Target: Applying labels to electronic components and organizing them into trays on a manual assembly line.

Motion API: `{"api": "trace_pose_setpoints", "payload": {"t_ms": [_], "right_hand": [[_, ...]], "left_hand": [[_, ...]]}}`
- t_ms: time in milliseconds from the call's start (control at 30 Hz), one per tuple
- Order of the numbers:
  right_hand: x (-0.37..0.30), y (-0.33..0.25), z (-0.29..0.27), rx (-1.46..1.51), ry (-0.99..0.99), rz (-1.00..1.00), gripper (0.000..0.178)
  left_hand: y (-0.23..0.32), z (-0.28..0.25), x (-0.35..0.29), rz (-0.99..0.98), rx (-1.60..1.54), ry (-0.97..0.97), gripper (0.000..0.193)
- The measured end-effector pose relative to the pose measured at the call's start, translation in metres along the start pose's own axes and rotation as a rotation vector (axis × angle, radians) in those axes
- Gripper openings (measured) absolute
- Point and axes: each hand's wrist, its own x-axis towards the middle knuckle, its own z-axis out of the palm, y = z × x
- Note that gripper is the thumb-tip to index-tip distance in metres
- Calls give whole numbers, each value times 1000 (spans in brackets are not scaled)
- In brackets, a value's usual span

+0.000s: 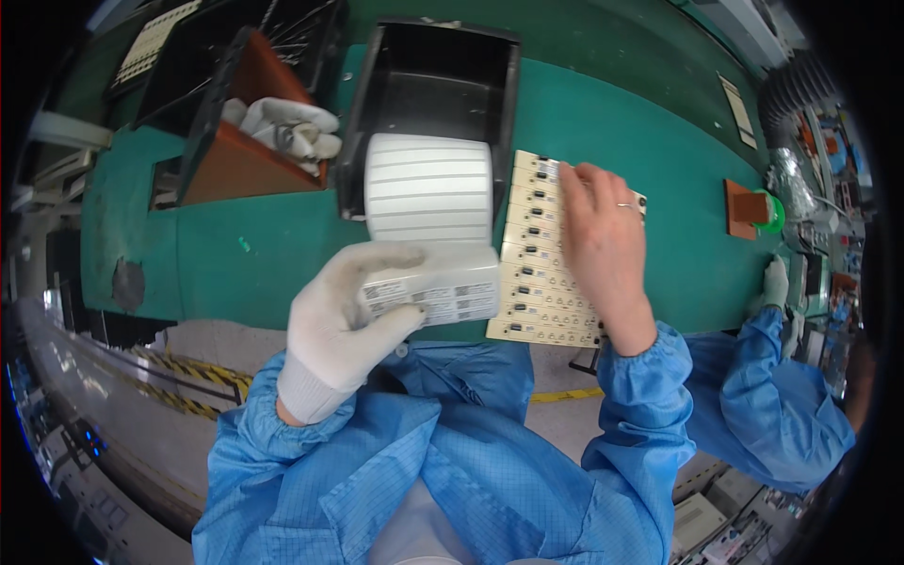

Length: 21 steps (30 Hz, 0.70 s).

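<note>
Holding the free end of the label strip [435, 287], my left hand [344, 325] wears a white glove; its thumb is on top and its fingers are below, so the strip is grasped and kept taut and lifted off the table. I think this grip keeps the labels facing up, easy to reach. The strip runs back to the white label roll [428, 186], which sits at the mouth of a black dispenser box [428, 80], so the paper can feed forward toward me.

My right hand [603, 240] is bare, with 1 ring. It lies palm down with fingers stretched on the panel of small circuit boards [546, 254], the fingertips pressing near the far edge. It grasps nothing; it seems to press flat, maybe to smooth a label or to steady the panel. The panel lies just beside the roll on the green table mat [659, 132].

Further left, a brown bin [240, 160] holds some white gloves [287, 127]. At the right edge, another person's gloved hand [774, 282] and blue sleeve are at the same table
</note>
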Motion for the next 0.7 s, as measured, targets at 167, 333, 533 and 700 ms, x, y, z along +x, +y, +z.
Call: {"api": "trace_pose_setpoints", "payload": {"t_ms": [167, 333, 533, 700], "right_hand": [[7, -5, -30, 410, 79, 208, 25], [2, -66, -78, 870, -22, 23, 20], [-2, -98, -49, 681, 154, -153, 30], [-7, -102, -41, 604, 250, -221, 30]], "left_hand": [[-3, 3, 2, 42, -13, -72, 39], [0, 8, -1, 21, 21, -85, 38], [6, 14, -2, -114, -14, -101, 35], [2, 14, -2, -67, 123, -85, 37]]}}
